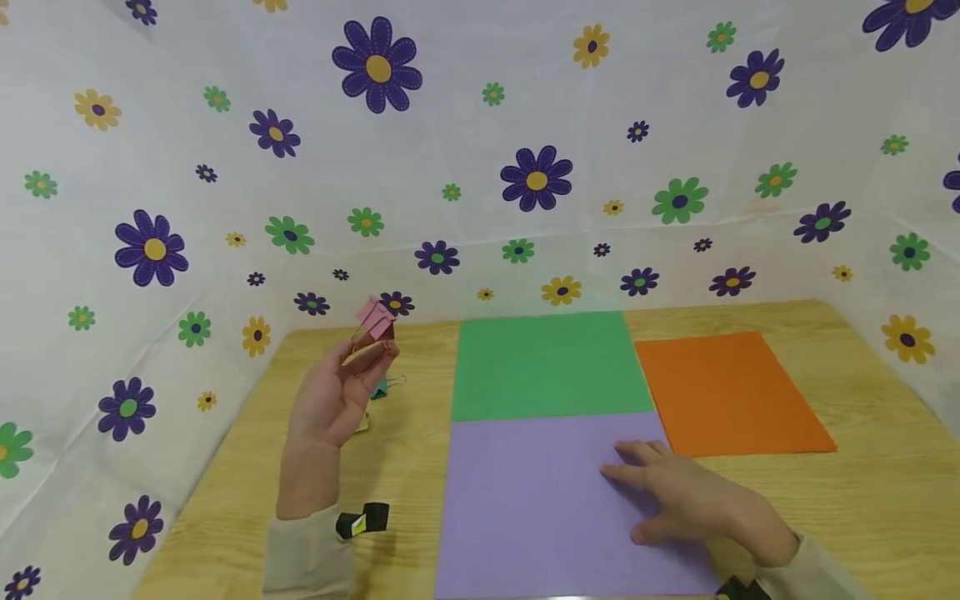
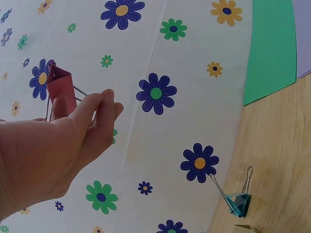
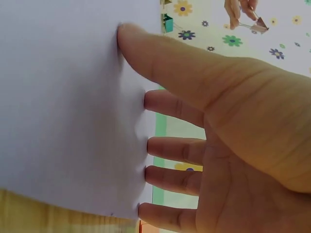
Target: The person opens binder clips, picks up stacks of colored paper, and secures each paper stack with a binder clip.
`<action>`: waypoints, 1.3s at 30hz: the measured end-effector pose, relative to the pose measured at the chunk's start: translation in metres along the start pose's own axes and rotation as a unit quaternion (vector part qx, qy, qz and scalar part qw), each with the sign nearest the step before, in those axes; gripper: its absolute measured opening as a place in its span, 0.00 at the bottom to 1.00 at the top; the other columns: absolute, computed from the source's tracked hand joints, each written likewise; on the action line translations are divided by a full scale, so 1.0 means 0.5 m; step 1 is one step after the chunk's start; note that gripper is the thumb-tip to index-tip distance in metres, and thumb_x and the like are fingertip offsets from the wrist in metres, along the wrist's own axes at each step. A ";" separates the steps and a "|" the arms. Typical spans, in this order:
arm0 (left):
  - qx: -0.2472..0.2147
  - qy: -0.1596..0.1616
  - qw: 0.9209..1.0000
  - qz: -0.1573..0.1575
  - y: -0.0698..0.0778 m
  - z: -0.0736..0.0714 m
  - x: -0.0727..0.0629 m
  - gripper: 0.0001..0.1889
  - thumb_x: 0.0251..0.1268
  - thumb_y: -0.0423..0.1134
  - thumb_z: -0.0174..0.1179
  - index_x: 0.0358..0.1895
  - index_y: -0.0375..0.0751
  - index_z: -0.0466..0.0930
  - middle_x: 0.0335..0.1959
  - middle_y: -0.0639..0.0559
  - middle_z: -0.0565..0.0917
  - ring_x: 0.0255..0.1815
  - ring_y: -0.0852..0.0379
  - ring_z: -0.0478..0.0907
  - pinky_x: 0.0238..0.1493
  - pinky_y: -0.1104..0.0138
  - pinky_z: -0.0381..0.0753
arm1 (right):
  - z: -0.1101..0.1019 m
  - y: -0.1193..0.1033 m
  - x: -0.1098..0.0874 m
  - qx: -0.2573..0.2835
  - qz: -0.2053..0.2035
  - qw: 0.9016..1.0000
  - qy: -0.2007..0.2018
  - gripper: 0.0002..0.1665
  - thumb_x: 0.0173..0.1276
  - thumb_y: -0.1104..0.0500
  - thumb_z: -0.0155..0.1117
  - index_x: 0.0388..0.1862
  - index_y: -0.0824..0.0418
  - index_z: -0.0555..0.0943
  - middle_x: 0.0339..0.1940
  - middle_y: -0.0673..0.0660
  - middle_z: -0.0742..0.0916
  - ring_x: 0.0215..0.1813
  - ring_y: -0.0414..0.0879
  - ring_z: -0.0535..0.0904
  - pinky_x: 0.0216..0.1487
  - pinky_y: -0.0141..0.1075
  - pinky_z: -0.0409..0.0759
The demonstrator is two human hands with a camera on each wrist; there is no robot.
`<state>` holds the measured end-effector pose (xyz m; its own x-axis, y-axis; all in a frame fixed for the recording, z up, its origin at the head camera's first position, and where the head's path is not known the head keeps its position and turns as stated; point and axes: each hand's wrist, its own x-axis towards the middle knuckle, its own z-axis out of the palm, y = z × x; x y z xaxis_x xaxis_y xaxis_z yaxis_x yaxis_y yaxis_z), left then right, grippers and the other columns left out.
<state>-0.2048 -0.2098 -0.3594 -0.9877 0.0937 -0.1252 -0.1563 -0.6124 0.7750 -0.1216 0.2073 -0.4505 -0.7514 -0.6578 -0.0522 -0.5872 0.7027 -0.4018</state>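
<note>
A pink binder clip is held up off the table by my left hand, pinched by its wire handles between thumb and fingers. In the left wrist view the clip shows its reddish-pink side and wire loops. My right hand rests with spread fingertips on the purple sheet. The right wrist view shows the thumb and fingertips touching the purple sheet. Below the left hand, a teal binder clip lies on the table with its handles up. A yellowish clip is partly hidden by the left hand.
A green sheet lies behind the purple one, and an orange sheet sits to the right. The wooden table is bordered by a white flowered cloth at the back and sides.
</note>
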 end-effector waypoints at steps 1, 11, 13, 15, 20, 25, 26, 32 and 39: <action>-0.002 -0.003 1.000 0.002 0.002 0.000 0.000 0.16 0.80 0.41 0.47 0.61 0.35 0.66 0.62 0.40 0.69 0.55 0.49 0.81 0.66 0.63 0.70 | 0.000 0.002 0.000 -0.003 -0.005 1.000 0.006 0.41 0.57 0.48 0.76 0.68 0.58 0.76 0.69 0.69 0.72 0.67 0.66 0.68 0.59 0.61 0.73; -0.045 -0.007 0.999 0.002 0.008 -0.003 -0.003 0.13 0.79 0.40 0.49 0.57 0.37 0.71 0.62 0.40 0.67 0.55 0.48 0.81 0.66 0.63 0.70 | 0.000 0.006 0.003 0.020 0.002 1.000 0.020 0.34 0.59 0.55 0.75 0.65 0.56 0.78 0.67 0.67 0.74 0.66 0.66 0.68 0.57 0.64 0.71; -0.058 -0.005 0.998 -0.001 0.009 -0.003 -0.004 0.12 0.79 0.40 0.50 0.55 0.36 0.72 0.62 0.40 0.67 0.55 0.48 0.81 0.67 0.63 0.70 | 0.002 0.004 0.004 0.028 0.010 0.999 0.021 0.34 0.58 0.55 0.76 0.65 0.55 0.78 0.68 0.66 0.73 0.67 0.66 0.67 0.58 0.65 0.69; -0.064 -0.001 0.998 -0.003 0.011 -0.004 -0.006 0.11 0.78 0.39 0.51 0.53 0.36 0.73 0.62 0.40 0.67 0.55 0.47 0.81 0.66 0.63 0.70 | 0.004 0.004 0.004 0.028 0.012 0.999 0.026 0.34 0.57 0.55 0.76 0.64 0.55 0.78 0.67 0.67 0.72 0.67 0.67 0.67 0.59 0.66 0.69; -0.051 -0.003 0.999 0.001 0.012 -0.004 -0.009 0.12 0.78 0.40 0.51 0.55 0.37 0.73 0.63 0.41 0.67 0.55 0.48 0.81 0.66 0.64 0.70 | 0.007 0.005 0.004 0.024 0.014 0.998 0.050 0.35 0.55 0.55 0.77 0.63 0.57 0.76 0.66 0.73 0.70 0.67 0.71 0.66 0.59 0.68 0.69; -0.045 -0.003 0.999 0.002 0.013 -0.004 -0.012 0.13 0.79 0.41 0.50 0.57 0.38 0.74 0.62 0.41 0.67 0.55 0.48 0.81 0.66 0.64 0.70 | 0.006 0.005 0.002 0.044 0.051 0.997 0.045 0.45 0.54 0.52 0.78 0.68 0.64 0.70 0.70 0.80 0.64 0.71 0.77 0.58 0.63 0.73 0.60; -0.044 -0.002 0.999 0.002 0.013 -0.005 -0.012 0.13 0.79 0.41 0.49 0.57 0.38 0.74 0.62 0.41 0.67 0.55 0.48 0.81 0.66 0.64 0.70 | 0.006 0.005 0.001 0.049 0.060 0.996 0.041 0.48 0.54 0.51 0.78 0.70 0.66 0.68 0.71 0.81 0.62 0.72 0.78 0.56 0.64 0.73 0.58; -0.038 -0.004 0.999 0.000 0.012 -0.001 -0.012 0.12 0.79 0.41 0.48 0.56 0.39 0.73 0.61 0.42 0.67 0.56 0.49 0.79 0.67 0.64 0.68 | 0.002 0.003 -0.002 0.068 0.096 0.993 0.011 0.58 0.56 0.47 0.76 0.75 0.72 0.57 0.73 0.85 0.54 0.74 0.79 0.47 0.68 0.72 0.49; -0.034 0.001 0.999 -0.005 0.009 0.001 -0.010 0.12 0.79 0.41 0.49 0.55 0.38 0.74 0.61 0.42 0.68 0.56 0.49 0.79 0.68 0.65 0.68 | 0.005 0.009 -0.006 0.058 0.119 0.991 0.013 0.66 0.52 0.40 0.77 0.74 0.77 0.55 0.72 0.86 0.52 0.74 0.79 0.46 0.69 0.70 0.49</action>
<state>-0.2005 -0.2125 -0.3551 -0.9860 0.0990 -0.1343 -0.1660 -0.6640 0.7291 -0.1210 0.2116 -0.4546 -0.8726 -0.4692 -0.1354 -0.3553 0.8001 -0.4834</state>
